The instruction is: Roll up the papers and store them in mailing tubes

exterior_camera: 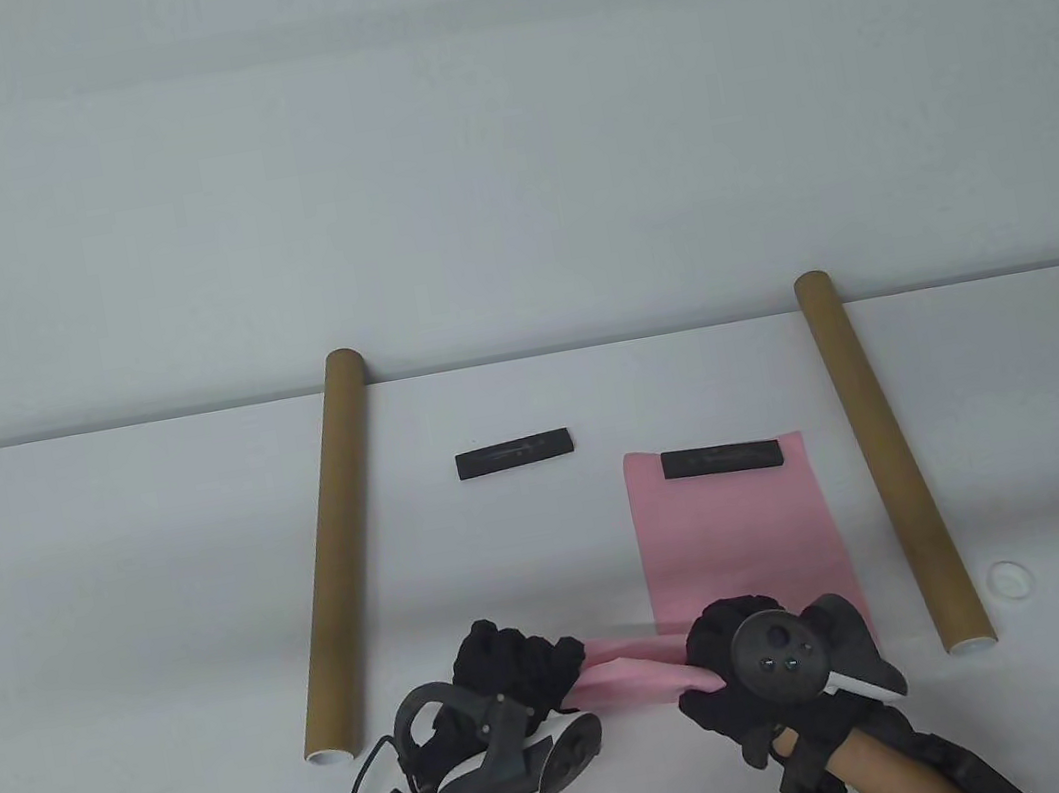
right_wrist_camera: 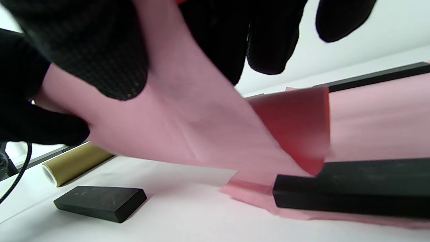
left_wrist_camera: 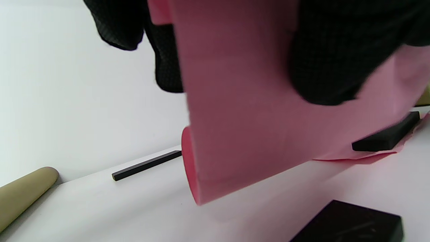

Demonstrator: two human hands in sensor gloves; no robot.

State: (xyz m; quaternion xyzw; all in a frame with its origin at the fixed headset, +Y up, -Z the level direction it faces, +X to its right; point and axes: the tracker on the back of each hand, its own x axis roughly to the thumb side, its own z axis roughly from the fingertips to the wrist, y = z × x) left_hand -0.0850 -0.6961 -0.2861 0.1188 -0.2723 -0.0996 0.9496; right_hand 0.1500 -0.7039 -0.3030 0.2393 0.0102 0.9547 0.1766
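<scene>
At the table's near edge, my left hand [exterior_camera: 514, 668] and right hand [exterior_camera: 739, 676] both grip the curled near end of the pink paper [exterior_camera: 734, 525], fingers closed around it; how tight the roll is I can't quite tell. A black weight bar [exterior_camera: 722, 457] pins the sheet's far end. A 2nd bar [exterior_camera: 515, 453] lies apart. 2 mailing tubes [exterior_camera: 337, 550] [exterior_camera: 890, 458] flank the sheet.

The hands [exterior_camera: 640, 692] hide the pink paper's [exterior_camera: 735, 534] near end.
</scene>
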